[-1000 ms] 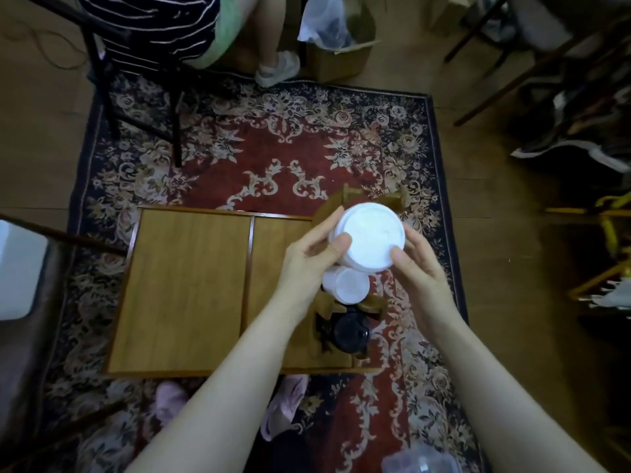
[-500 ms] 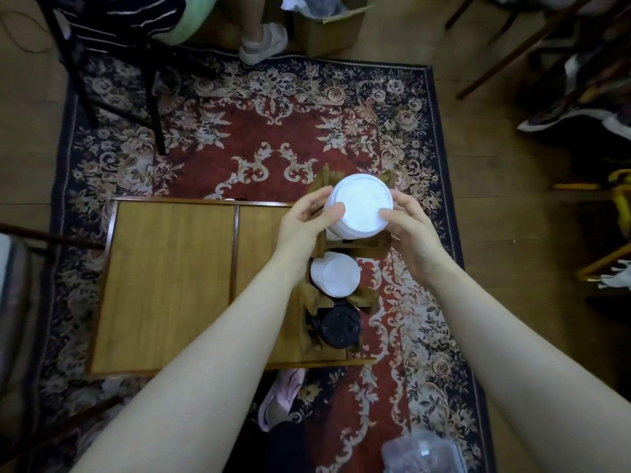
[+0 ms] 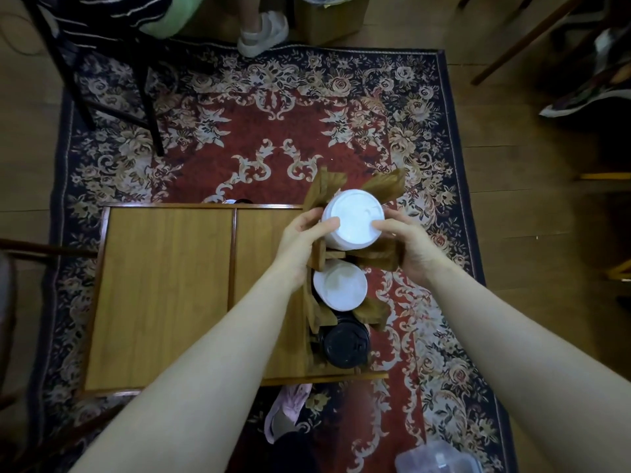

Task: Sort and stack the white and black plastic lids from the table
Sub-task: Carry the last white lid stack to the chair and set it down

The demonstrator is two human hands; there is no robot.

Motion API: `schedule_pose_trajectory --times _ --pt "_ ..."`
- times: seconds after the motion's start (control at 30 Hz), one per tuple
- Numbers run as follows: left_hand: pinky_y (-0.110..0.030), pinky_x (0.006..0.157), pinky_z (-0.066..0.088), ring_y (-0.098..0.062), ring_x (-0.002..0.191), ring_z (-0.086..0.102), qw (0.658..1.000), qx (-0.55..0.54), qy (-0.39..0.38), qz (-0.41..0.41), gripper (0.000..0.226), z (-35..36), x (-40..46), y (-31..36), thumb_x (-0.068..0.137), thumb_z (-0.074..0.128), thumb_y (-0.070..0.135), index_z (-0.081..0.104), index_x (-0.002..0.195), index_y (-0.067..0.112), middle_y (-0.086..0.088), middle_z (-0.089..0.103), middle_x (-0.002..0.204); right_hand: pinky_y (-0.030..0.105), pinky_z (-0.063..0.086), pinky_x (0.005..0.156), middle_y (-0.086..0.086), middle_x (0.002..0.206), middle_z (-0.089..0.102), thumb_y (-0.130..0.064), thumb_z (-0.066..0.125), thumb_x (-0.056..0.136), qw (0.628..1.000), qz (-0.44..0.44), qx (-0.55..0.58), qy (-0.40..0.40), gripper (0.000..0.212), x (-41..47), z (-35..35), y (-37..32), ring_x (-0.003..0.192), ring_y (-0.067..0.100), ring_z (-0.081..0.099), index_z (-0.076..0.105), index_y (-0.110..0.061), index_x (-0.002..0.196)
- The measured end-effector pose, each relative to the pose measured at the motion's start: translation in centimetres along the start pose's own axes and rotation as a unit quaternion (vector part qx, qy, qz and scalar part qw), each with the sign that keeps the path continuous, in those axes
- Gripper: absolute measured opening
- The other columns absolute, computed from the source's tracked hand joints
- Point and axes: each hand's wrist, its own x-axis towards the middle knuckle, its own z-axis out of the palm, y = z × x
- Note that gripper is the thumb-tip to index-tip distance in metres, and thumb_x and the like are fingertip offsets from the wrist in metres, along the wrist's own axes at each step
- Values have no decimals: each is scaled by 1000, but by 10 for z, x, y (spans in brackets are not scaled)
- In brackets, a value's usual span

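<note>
Both hands, left hand [image 3: 300, 244] and right hand [image 3: 406, 247], grip a stack of round white plastic lids [image 3: 353, 224] over the slotted brown wooden rack [image 3: 382, 257] at the worktop's [image 3: 164, 295] right edge. A tilt could spill the lids off that edge.

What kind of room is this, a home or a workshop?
Probably a lived-in home room: a patterned rug on wooden floor, a low folding table, and a seated person's sandalled foot nearby.

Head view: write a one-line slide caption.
Both hands, left hand and right hand, hold a white lid stack over the wooden rack's far slot; white and black stacks sit nearer.
</note>
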Motion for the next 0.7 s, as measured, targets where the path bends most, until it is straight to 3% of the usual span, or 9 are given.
schedule_pose_trajectory --times 0.1,0.37,0.47,0.6,0.7 --pt "-20 57 55 -20 97 65 1000 4 5 -20 54 -1 10 -2 86 72 12 56 137 8 -14 65 127 50 52 97 18 125 64 -16 71 78 999 50 4 3 56 11 -1 3 116 36 61 53 -18 131" --pt "-28 95 44 -21 124 53 996 82 14 -28 57 -2 26 -10 91 66 15 49 145 10 -8 57 141 49 50 99 16 124 65 -12 62 87 995 94 3 -14 40 26 -4 6 113 35 63 56 -16 126" --pt "-28 98 39 -19 128 50 994 103 9 -18 56 -2 26 -8 93 65 15 48 146 11 -6 54 145 44 52 93 14 120 67 -11 58 90 995 93 -14 -23 30 24 -3 2 104 31 65 60 -19 118" --pt "-31 103 43 -24 130 52 992 120 25 -11 48 -3 27 -5 94 63 11 54 141 9 -8 59 139 47 48 100 16 120 66 -14 56 91 996 75 -33 -23 39 21 -2 0 104 29 63 59 -13 130" --pt "-25 90 44 -23 122 57 992 120 36 -8 40 -3 25 -1 96 60 8 59 135 9 -7 63 127 43 50 98 13 124 67 -15 55 93 996 48 -64 -28 40 20 0 -2 113 28 64 59 -16 132"
